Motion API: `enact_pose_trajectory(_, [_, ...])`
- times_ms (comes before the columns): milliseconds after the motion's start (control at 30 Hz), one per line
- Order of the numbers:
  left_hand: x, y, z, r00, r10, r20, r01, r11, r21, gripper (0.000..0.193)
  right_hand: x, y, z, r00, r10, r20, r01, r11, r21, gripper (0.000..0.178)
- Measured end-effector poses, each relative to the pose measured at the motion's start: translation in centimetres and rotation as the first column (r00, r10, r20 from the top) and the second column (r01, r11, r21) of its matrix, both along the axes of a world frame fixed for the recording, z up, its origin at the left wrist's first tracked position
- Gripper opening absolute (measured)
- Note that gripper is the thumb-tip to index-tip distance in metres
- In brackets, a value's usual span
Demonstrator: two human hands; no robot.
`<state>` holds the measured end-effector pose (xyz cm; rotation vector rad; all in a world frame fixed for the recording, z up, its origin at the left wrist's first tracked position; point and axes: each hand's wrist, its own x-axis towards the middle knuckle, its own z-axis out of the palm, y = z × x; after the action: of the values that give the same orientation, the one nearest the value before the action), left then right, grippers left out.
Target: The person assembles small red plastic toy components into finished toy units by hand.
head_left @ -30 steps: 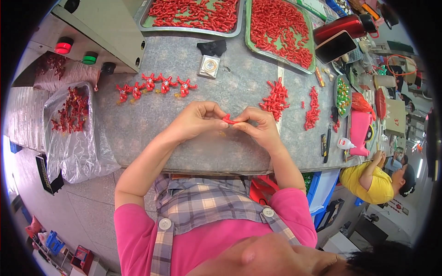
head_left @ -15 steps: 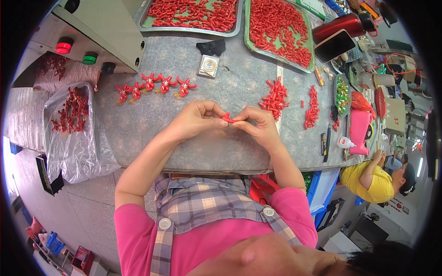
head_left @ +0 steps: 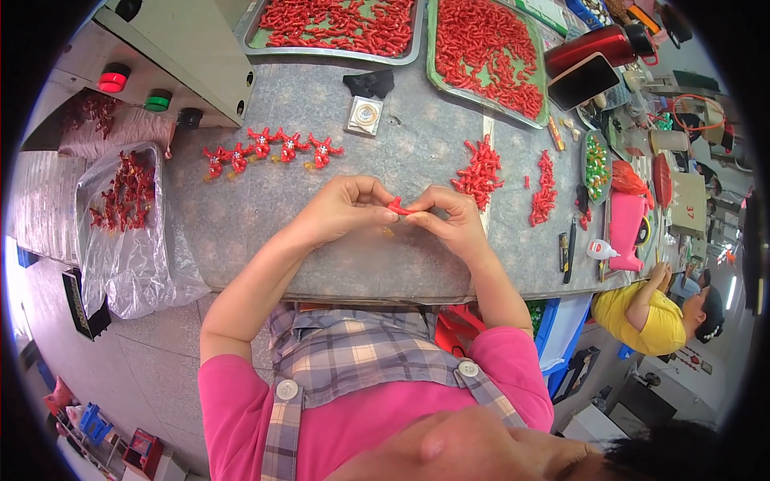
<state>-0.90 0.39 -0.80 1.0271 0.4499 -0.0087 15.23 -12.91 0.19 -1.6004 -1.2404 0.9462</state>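
Note:
Between both hands, low over the grey table [head_left: 337,260], is a small red figurine [head_left: 399,208] with a yellowish bit hanging below it. My left hand [head_left: 349,210] pinches its left side between thumb and fingers. On the other side, my right hand [head_left: 446,215] pinches a red end of it; fingers hide much of its shape. Beyond my left hand stands a row of several red figurines [head_left: 261,144] with yellowish bits at their bases. To the right of my right hand lie a pile of small red parts [head_left: 479,175] and a narrower pile [head_left: 543,192].
Two trays [head_left: 337,56] [head_left: 449,92] of red parts stand at the back. A machine [head_left: 176,56] with buttons is at left, above a plastic-lined bin [head_left: 164,200] of figurines. A glue bottle [head_left: 600,248], pens [head_left: 568,252] and a phone [head_left: 585,80] lie at right; a co-worker [head_left: 646,317] sits beyond.

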Motion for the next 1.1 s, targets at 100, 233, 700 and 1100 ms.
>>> enact_pose_trajectory(100, [-0.01,-0.01,-0.11,1.0,-0.002,-0.002,0.002,1.0,-0.006,0.016,0.04,-0.01,0.07,1.0,0.0,-0.008,0.0,1.0,-0.003,0.012])
enact_pose_trajectory(233, [-0.02,-0.02,-0.02,1.0,0.0,-0.009,0.0,1.0,-0.002,0.016,-0.03,0.0,0.16,1.0,0.001,0.0,-0.001,1.0,0.004,0.011])
enact_pose_trajectory(700, [-0.01,-0.07,-0.04,1.0,0.006,-0.015,-0.006,1.0,0.008,0.016,-0.04,-0.05,-0.03,1.0,-0.008,-0.014,0.008,1.0,0.002,0.011])
enact_pose_trajectory(1100, [0.04,-0.14,0.07,1.0,0.006,-0.023,-0.006,1.0,-0.003,0.016,-0.05,-0.19,-0.19,0.999,-0.018,-0.027,0.018,1.0,0.0,0.011])
